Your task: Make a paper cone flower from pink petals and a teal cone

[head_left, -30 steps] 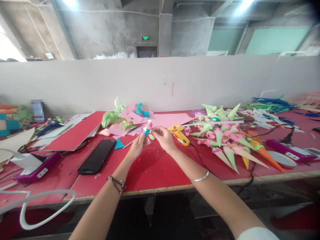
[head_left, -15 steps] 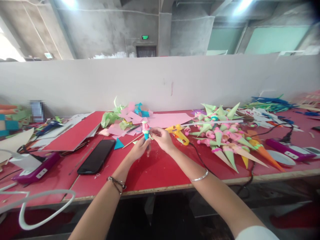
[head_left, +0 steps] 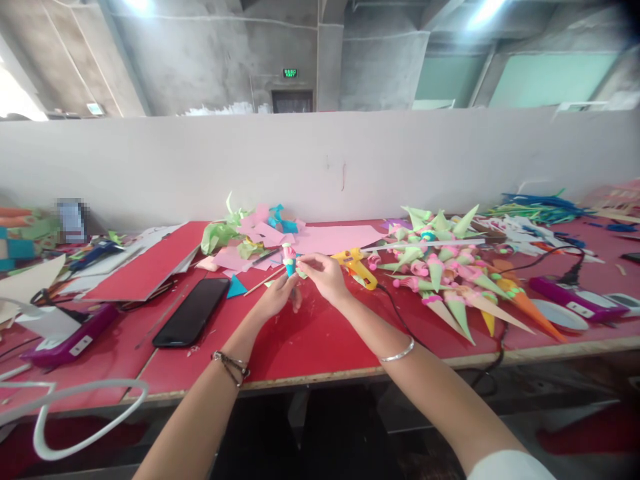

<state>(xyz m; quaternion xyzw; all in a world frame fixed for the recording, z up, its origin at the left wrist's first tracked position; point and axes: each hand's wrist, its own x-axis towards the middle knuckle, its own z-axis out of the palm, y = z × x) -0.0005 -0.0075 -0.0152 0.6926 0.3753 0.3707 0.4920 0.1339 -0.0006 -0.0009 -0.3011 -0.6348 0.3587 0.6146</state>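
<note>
My left hand (head_left: 276,293) is closed round the lower part of a small paper ice cream cone (head_left: 289,260). The cone is blue, with a pink and pale swirl on top, and stands about upright over the table. Close beside it on the right, my right hand (head_left: 324,277) has its thumb and forefinger pinched together. What lies between those fingertips is too small to make out. A yellow glue gun (head_left: 356,267) lies just beyond the right hand.
To the right lies a heap of green, pink and orange paper cones (head_left: 445,273). A black phone (head_left: 193,312) rests at left, near a blue paper triangle (head_left: 236,287). Purple power strips (head_left: 575,300) and cables sit at both sides. Paper scraps (head_left: 265,230) lie behind the hands.
The whole view has shifted very slightly. The paper ice cream cone stays in my left hand, and my right fingertips have moved up a little beside it.
</note>
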